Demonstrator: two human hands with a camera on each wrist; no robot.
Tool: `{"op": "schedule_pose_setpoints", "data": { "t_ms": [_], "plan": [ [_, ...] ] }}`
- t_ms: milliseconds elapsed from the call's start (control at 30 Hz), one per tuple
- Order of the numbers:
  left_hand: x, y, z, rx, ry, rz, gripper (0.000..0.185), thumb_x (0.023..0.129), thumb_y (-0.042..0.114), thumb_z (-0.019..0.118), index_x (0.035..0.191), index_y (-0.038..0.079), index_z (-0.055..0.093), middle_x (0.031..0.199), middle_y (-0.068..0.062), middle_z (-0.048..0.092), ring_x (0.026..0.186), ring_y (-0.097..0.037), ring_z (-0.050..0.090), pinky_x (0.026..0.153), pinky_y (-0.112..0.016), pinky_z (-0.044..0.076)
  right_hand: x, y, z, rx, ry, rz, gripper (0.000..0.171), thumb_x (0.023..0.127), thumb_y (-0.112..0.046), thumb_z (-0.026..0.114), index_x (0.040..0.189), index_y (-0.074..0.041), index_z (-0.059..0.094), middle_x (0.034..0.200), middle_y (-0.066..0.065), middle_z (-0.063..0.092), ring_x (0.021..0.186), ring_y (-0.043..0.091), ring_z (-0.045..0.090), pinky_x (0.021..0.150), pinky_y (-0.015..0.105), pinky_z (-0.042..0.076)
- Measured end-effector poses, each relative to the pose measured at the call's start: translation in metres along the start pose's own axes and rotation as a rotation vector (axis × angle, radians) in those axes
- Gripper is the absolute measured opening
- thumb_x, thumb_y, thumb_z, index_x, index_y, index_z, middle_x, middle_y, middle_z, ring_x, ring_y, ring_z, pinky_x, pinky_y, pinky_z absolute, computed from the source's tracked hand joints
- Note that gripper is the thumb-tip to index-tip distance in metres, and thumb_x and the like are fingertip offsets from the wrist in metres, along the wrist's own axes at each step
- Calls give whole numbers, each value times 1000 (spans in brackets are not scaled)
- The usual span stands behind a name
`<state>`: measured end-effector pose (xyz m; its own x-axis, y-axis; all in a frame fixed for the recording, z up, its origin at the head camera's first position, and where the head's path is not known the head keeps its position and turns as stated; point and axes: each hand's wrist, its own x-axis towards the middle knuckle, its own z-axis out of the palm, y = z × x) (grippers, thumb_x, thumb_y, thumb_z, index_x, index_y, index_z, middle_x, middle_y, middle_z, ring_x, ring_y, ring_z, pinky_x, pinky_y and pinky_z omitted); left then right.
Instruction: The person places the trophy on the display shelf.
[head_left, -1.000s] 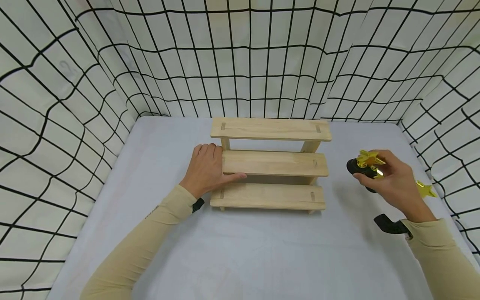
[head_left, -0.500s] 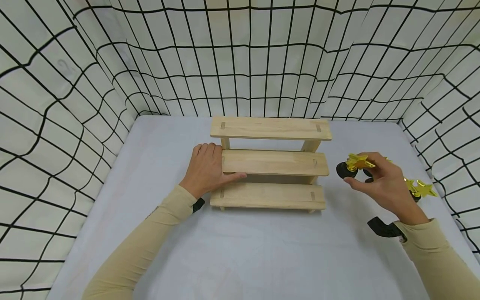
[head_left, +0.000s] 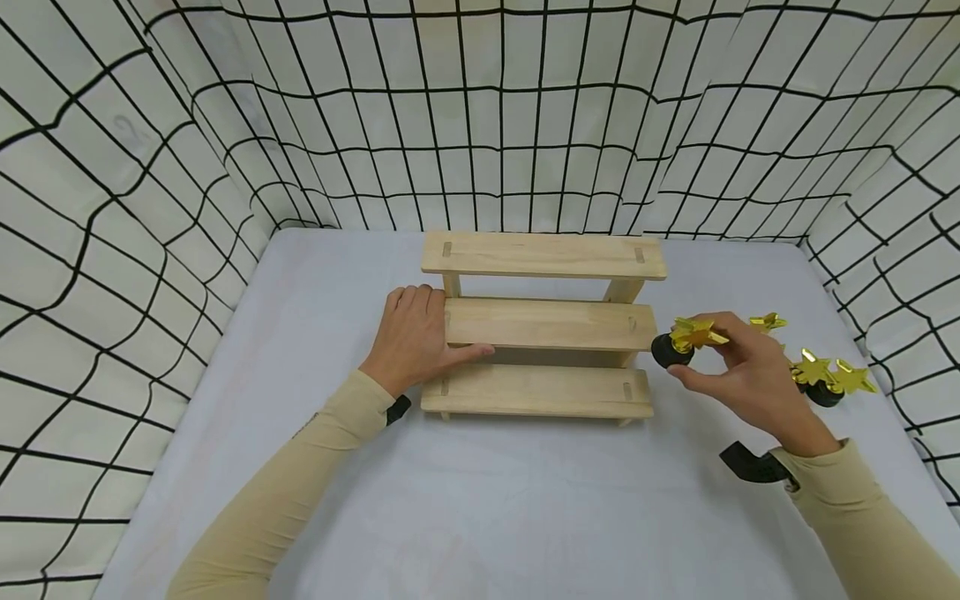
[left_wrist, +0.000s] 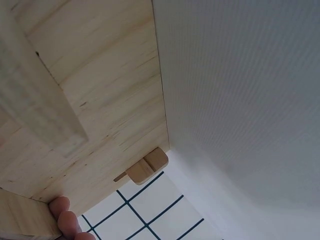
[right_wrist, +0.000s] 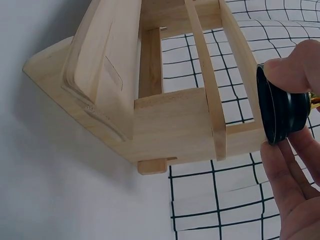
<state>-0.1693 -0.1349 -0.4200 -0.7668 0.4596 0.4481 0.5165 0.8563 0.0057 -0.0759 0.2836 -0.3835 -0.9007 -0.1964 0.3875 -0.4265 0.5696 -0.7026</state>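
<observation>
A small gold star trophy (head_left: 688, 340) on a round black base is pinched in the right hand (head_left: 738, 377), thumb below and fingers curled over the top. It is held in the air just beside the right end of the middle step of a wooden three-step stand (head_left: 542, 325). In the right wrist view the black base (right_wrist: 280, 104) is seen gripped between the fingertips (right_wrist: 287, 72), close to the side of the stand (right_wrist: 165, 100).

The left hand (head_left: 414, 337) is laid flat against the left end of the stand, fingers straight and resting by the middle step, the thumb stretched along its front edge; nothing is held in it. In the left wrist view only a fingertip (left_wrist: 62, 207) is seen against the pale wood (left_wrist: 100, 90).

The stand is placed in the middle of a pale grey desk (head_left: 480, 500). More gold star trophies (head_left: 821, 379) are standing on the desk to the right of the right hand, near the edge. The desk is enclosed on three sides by a white cloth with a black grid (head_left: 480, 117). Tan sleeves (head_left: 300, 475) are worn on both arms.
</observation>
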Motion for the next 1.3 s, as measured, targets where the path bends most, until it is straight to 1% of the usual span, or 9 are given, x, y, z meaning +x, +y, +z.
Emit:
{"op": "schedule_pose_setpoints", "data": {
  "t_ms": [267,467,600,733,867,1033,1133,1300],
  "plan": [
    [0,0,0,-2,-2,-5,91,67,86,73,96,0,60,89,-16,64,89,-36,61,90,-48,44,4,-8,11,21,-29,-36,65,64,19,88,121,-2,65,116,-23,62,103,-6,61,96,3,47],
    [0,0,-1,-8,4,-3,92,67,86,74,96,0,60,90,-16,64,90,-36,61,90,-49,44,7,-14,19,45,-56,-94,63,63,20,88,118,-2,65,116,-23,62,103,-5,61,93,4,49],
    [1,0,0,-3,6,0,92,67,86,73,96,0,60,88,-16,63,88,-36,60,89,-48,44,9,-15,25,96,-75,-124,64,62,21,87,117,-1,64,117,-20,63,102,-3,61,91,6,51],
    [1,0,0,-7,-7,-7,92,67,86,73,97,0,60,90,-16,64,90,-36,61,90,-48,44,9,-16,33,126,-98,-145,64,63,20,88,117,-2,64,116,-15,64,102,-2,62,90,8,52],
    [0,0,0,-10,-7,-10,93,66,87,73,97,0,60,90,-16,64,91,-36,61,91,-48,45,9,-18,41,132,-121,-145,64,64,19,88,118,-4,64,114,-9,65,101,-3,63,90,8,53],
    [-1,0,0,-12,-2,-11,93,66,87,73,97,0,60,89,-15,63,90,-35,60,91,-48,44,10,-22,50,140,-152,-137,61,66,16,89,118,-5,64,116,-4,66,103,-3,64,92,8,52],
    [-1,1,0,-14,-8,-14,93,66,86,73,97,0,60,89,-16,62,90,-36,60,90,-48,44,11,-24,56,148,-168,-140,60,67,13,89,118,-7,65,116,-1,67,104,-3,64,92,9,52],
    [0,2,-1,-28,-24,-27,91,67,84,75,97,0,59,88,-15,61,89,-35,59,90,-48,44,11,-26,66,183,-188,-128,59,69,11,90,119,-10,66,115,0,67,104,-1,64,93,10,53]
  ]
}}
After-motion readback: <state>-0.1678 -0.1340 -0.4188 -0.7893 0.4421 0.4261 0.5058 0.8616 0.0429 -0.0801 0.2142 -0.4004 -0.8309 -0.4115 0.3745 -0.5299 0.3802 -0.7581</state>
